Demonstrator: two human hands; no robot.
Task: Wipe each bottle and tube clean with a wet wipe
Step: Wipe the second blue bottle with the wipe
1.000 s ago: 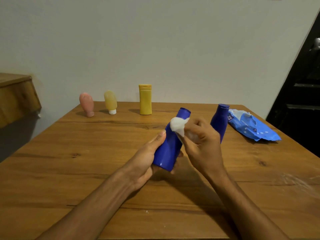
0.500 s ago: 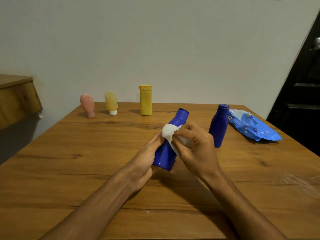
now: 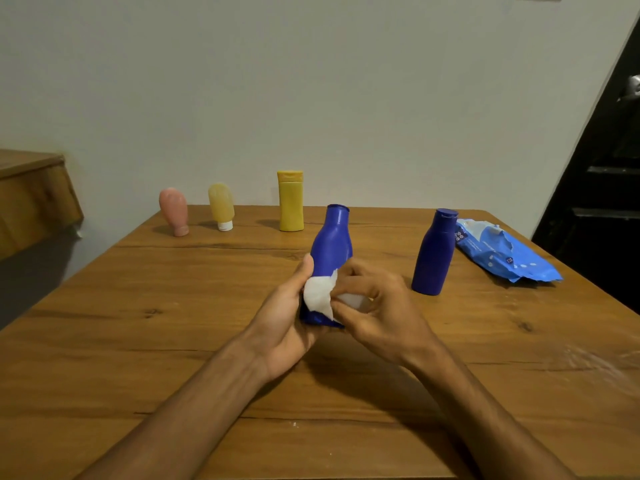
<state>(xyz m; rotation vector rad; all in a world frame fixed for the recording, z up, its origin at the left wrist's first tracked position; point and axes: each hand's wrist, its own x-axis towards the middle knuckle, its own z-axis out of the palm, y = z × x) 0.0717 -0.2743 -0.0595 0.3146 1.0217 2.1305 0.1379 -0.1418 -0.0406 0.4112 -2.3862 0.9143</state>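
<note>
Left hand [image 3: 287,317] is wrapped around the lower half of the blue bottle [image 3: 330,247], thumb up along its left side. The bottle is pretty much upright, cap end on top, over the middle of the surface [image 3: 173,341]. Can't tell if its base is touching the wood, the hands hide it. Right hand [image 3: 381,313] has its fingers curled on the white wipe [image 3: 318,294], pinching it against the bottle's lower front, right next to the left thumb.

Other blue bottle [image 3: 433,254] stands by itself off to the right, and the wipe pack [image 3: 502,258] lies flat just beyond it, near the right edge. Along the far edge by the wall, left to right: pink tube [image 3: 174,211], yellow tube [image 3: 221,206] standing on a white cap, then the yellow bottle [image 3: 291,202], all spaced apart.
</note>
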